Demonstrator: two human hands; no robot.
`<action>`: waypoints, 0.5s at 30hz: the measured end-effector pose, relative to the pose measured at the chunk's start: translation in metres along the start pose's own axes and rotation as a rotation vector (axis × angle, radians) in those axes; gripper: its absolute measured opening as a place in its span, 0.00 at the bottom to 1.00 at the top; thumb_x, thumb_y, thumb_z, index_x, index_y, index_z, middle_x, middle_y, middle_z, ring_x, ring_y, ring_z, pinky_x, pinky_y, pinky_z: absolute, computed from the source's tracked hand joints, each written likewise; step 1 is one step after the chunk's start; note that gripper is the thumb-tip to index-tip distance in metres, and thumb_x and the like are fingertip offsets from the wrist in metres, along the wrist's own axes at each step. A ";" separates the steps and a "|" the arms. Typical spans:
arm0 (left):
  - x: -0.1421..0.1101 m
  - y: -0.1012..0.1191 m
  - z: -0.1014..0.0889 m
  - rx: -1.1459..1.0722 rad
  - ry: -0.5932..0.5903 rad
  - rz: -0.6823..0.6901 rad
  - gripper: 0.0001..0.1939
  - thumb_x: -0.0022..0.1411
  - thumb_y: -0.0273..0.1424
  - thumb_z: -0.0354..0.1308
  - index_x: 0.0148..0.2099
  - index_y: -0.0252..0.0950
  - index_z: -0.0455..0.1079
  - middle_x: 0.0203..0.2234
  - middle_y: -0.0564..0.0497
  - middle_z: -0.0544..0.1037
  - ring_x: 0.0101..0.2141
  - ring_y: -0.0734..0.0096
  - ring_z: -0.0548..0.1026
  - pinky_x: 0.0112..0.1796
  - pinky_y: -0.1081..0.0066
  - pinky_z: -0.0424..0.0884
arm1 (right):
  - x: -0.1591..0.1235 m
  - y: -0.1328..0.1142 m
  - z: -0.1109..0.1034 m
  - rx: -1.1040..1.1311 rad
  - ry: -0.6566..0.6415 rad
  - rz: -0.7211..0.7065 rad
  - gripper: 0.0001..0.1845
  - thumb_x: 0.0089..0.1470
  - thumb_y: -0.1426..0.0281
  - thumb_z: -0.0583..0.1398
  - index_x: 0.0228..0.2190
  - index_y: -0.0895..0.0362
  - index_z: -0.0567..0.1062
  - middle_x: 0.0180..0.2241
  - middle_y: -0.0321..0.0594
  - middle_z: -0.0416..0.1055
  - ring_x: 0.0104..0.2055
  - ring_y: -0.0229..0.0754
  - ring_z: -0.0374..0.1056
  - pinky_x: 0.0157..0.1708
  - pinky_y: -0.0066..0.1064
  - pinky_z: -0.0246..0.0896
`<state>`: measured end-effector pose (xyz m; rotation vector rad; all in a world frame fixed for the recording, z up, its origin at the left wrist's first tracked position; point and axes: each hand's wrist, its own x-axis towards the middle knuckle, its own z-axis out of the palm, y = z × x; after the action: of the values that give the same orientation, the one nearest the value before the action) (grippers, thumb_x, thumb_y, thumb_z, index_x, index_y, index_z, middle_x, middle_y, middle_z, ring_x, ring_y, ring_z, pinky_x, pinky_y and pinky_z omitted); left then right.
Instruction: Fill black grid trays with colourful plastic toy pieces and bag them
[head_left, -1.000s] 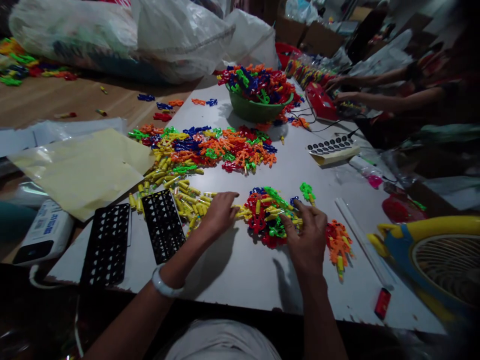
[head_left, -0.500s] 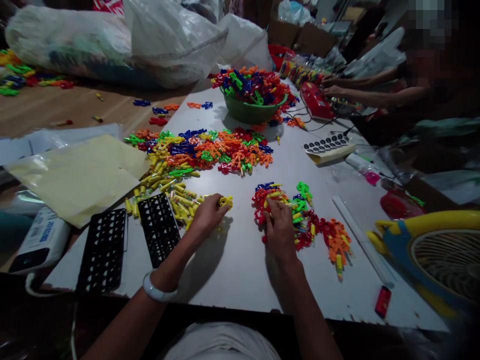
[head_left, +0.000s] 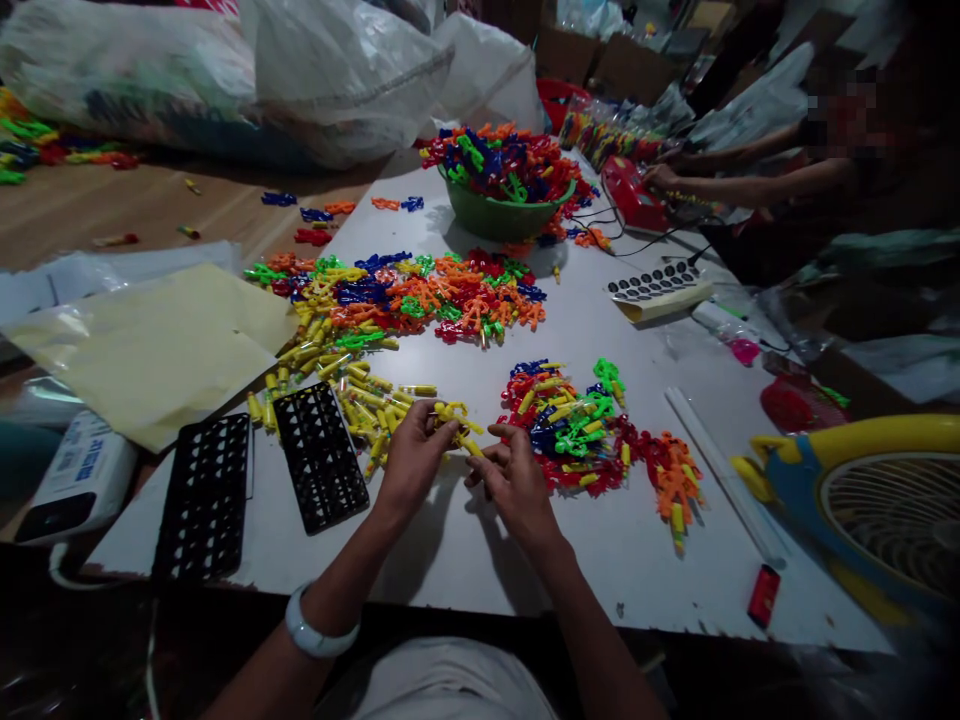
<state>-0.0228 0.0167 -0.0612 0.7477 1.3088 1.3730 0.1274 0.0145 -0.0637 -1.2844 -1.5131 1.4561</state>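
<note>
Yellow figure [head_left: 452, 411] sits in the left hand [head_left: 411, 462], above the bench [head_left: 664, 580], between two piles. Left grip: thumb and fingers closed in a pinch on it. Right hand [head_left: 519, 492] is just beside, fingers partly curled at a yellow tube [head_left: 474, 447] by the figure; can't tell if that grip is firm or only touching, or how figure and tube join.

Risks, my judgement: pinch looks small, so a hard push from the right could twist the figure loose; a poorly lined-up tube could slip and roll off. Dim light makes misalignment easy to miss.

Left: loose yellow tubes [head_left: 367, 408] lie close to the left hand; a sleeve-low reach could scatter them or nudge the near black tray [head_left: 321, 460]. Right: mixed figure pile [head_left: 574, 430], near the right wrist, easily spread by a knock. Farther: loose figures [head_left: 431, 300], then heaped green bowl [head_left: 504, 217], where overfilling could spill pieces.
</note>
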 end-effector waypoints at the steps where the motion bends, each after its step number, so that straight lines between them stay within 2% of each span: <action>1: -0.001 0.000 0.000 0.026 0.004 0.016 0.16 0.55 0.35 0.63 0.44 0.36 0.66 0.35 0.52 0.75 0.36 0.71 0.75 0.40 0.70 0.73 | 0.000 -0.001 0.001 -0.019 0.010 -0.004 0.19 0.58 0.65 0.58 0.49 0.52 0.58 0.31 0.33 0.72 0.28 0.39 0.73 0.23 0.27 0.64; 5: -0.009 -0.002 0.001 0.152 0.020 0.086 0.12 0.58 0.33 0.59 0.44 0.38 0.66 0.35 0.52 0.76 0.37 0.70 0.75 0.40 0.70 0.71 | 0.001 -0.004 0.004 -0.074 0.015 -0.001 0.18 0.59 0.64 0.57 0.49 0.53 0.58 0.31 0.34 0.73 0.27 0.40 0.74 0.26 0.30 0.66; 8: -0.017 -0.001 0.002 0.341 0.039 0.163 0.08 0.59 0.30 0.56 0.43 0.40 0.67 0.33 0.54 0.76 0.33 0.71 0.74 0.38 0.71 0.69 | 0.001 -0.005 0.006 -0.119 0.024 -0.015 0.18 0.59 0.65 0.56 0.49 0.54 0.59 0.31 0.35 0.75 0.27 0.40 0.74 0.30 0.32 0.67; 10: -0.018 0.001 0.001 0.382 0.053 0.189 0.07 0.59 0.29 0.56 0.41 0.40 0.69 0.32 0.55 0.76 0.33 0.72 0.74 0.37 0.72 0.69 | 0.003 -0.004 0.009 -0.134 0.048 -0.035 0.17 0.59 0.67 0.55 0.49 0.54 0.59 0.31 0.36 0.75 0.28 0.40 0.73 0.32 0.33 0.67; 12: -0.015 0.002 -0.001 0.213 0.044 0.104 0.09 0.56 0.32 0.60 0.40 0.39 0.69 0.32 0.54 0.76 0.33 0.71 0.74 0.36 0.71 0.70 | 0.007 0.000 0.012 -0.101 0.063 -0.039 0.18 0.59 0.66 0.56 0.49 0.54 0.59 0.31 0.36 0.76 0.28 0.40 0.73 0.32 0.32 0.66; 15: -0.005 0.003 -0.004 -0.128 0.010 -0.133 0.18 0.49 0.38 0.67 0.38 0.37 0.67 0.30 0.53 0.76 0.30 0.71 0.75 0.34 0.70 0.73 | 0.012 0.007 0.011 -0.065 0.014 -0.035 0.19 0.58 0.65 0.58 0.49 0.54 0.59 0.27 0.35 0.76 0.27 0.41 0.72 0.29 0.31 0.64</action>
<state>-0.0259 0.0113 -0.0583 0.5587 1.2433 1.3408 0.1149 0.0220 -0.0738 -1.2968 -1.5772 1.3838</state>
